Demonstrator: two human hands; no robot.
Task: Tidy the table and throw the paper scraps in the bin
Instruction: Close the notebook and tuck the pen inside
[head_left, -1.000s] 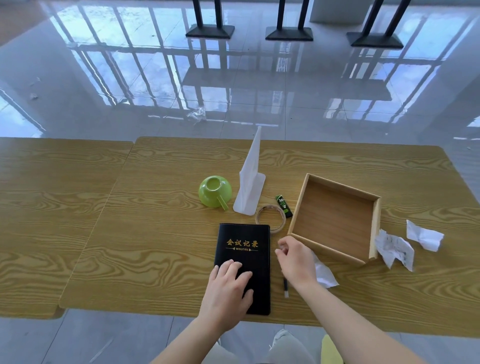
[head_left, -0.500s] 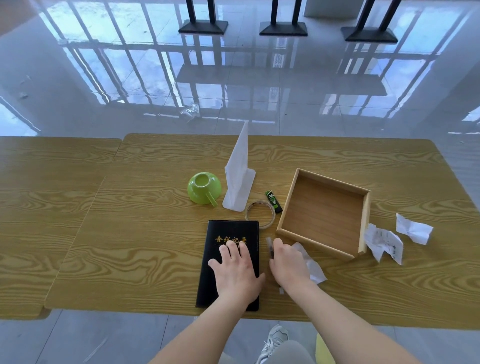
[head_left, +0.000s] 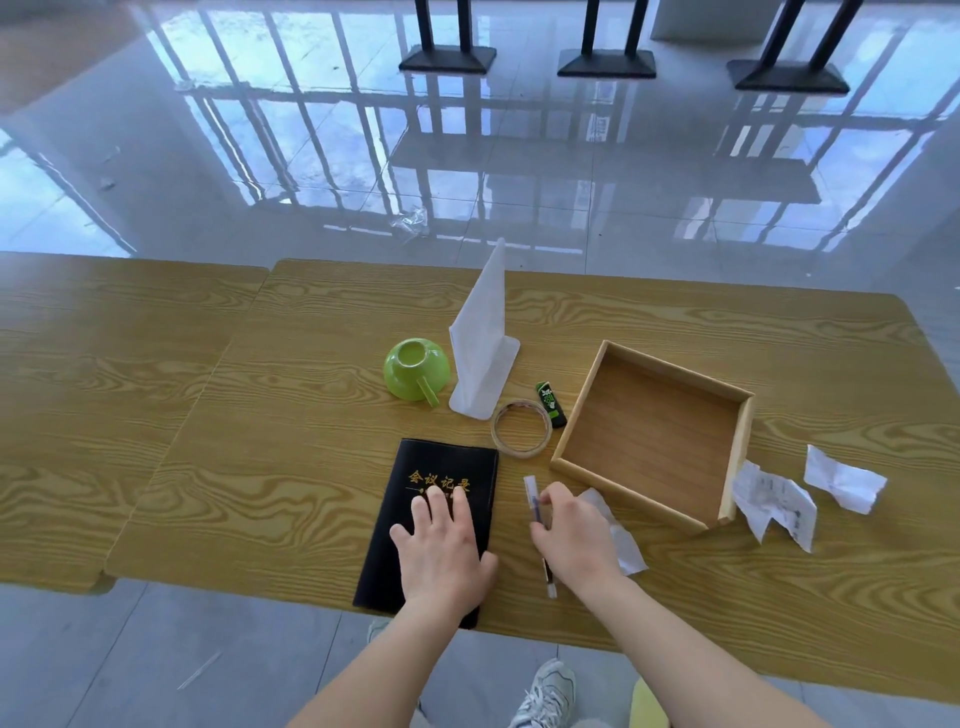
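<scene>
Left hand (head_left: 447, 551): grip spread flat on black notebook (head_left: 441, 462), unchanged. Right hand (head_left: 576, 535): grip now pinching pen (head_left: 531, 491) at notebook's 3 o'clock; paper scrap (head_left: 626, 545) beneath wrist, unmoved.

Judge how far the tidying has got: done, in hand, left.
Done: nothing visibly; the wooden tray holds nothing. In hand: the right hand pinches the pen, the left hand presses the notebook. Left: three paper scraps, tape roll, glue stick and cup.

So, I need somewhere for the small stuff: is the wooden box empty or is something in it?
Empty. The wooden box shows only its bare floor; the tape and paper scraps lie outside it.
</scene>
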